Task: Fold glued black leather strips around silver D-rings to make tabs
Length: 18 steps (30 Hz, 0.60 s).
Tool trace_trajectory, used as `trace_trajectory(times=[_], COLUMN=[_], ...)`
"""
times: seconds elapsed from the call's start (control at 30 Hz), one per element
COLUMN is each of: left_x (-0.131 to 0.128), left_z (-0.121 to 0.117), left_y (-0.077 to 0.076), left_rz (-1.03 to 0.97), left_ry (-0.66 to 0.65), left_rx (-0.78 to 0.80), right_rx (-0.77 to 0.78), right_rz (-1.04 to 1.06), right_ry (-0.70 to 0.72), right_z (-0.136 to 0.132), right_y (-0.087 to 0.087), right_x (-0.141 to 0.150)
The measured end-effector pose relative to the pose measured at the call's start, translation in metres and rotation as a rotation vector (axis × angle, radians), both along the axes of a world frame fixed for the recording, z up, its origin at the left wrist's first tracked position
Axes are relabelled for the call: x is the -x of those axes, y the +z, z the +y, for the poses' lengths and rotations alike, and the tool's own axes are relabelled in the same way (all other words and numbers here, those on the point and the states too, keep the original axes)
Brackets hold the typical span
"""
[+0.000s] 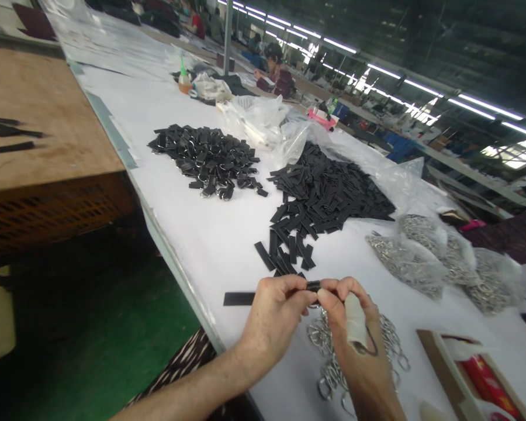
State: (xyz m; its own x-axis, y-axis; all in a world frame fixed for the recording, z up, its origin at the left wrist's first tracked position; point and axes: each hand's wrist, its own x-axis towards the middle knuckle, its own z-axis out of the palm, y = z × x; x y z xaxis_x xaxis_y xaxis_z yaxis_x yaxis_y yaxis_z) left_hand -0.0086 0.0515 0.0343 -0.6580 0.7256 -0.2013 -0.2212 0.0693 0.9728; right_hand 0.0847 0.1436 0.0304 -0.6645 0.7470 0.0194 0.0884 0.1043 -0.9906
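My left hand (277, 316) and my right hand (353, 324) meet over the white table (210, 234), both pinching one short black strip (312, 286) between their fingertips. A metal ring seems to hang under the strip, mostly hidden by my fingers. My right forefinger wears a white wrap. Under my right hand lies a heap of loose metal rings (333, 356). A single long black strip (239, 299) lies flat just left of my left hand. A pile of flat black strips (324, 196) spreads out in front of my hands.
A heap of black strips fitted with rings (208, 158) lies further back on the left. Clear bags of metal rings (438, 257) sit to the right. A cardboard box (469, 368) stands at the near right. A wooden bench (39, 134) is on the left. People work in the distance.
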Motion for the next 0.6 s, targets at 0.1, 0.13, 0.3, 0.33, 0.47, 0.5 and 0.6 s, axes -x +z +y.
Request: trace_trajectory(times=[0.1,0.13,0.3,0.33,0.47,0.5,0.6], left_x=[0.002,0.003,0.006,0.007,0.012,0.013,0.016], left_z=[-0.002,-0.003,-0.006,-0.006,-0.006,-0.006,-0.006], left_y=[-0.002,-0.002,-0.002,-0.002,-0.001,-0.001,-0.003], left_rz=[-0.010,-0.015,0.029,0.033,-0.076,-0.117,-0.222], left_ry=[-0.025,-0.030,-0.072,-0.093,-0.180,-0.197,-0.229], left_rx=[-0.010,-0.014,-0.002,-0.009,-0.057,-0.067,-0.115], right_rx=[-0.062,-0.074,-0.081,-0.083,-0.038,0.002,0.194], right_rz=[-0.098,-0.119,-0.114,-0.108,-0.129,-0.122,-0.003], right_ry=[0.002,0.001,0.012,0.028,0.103,0.123,0.167], right_z=[-0.001,-0.001,-0.001,0.001,0.005,0.006,0.004], right_y=[0.008,0.010,0.022,0.024,0.028,0.027,0.020], right_x=[-0.001,-0.001,0.000,-0.001,-0.004,-0.005,-0.003])
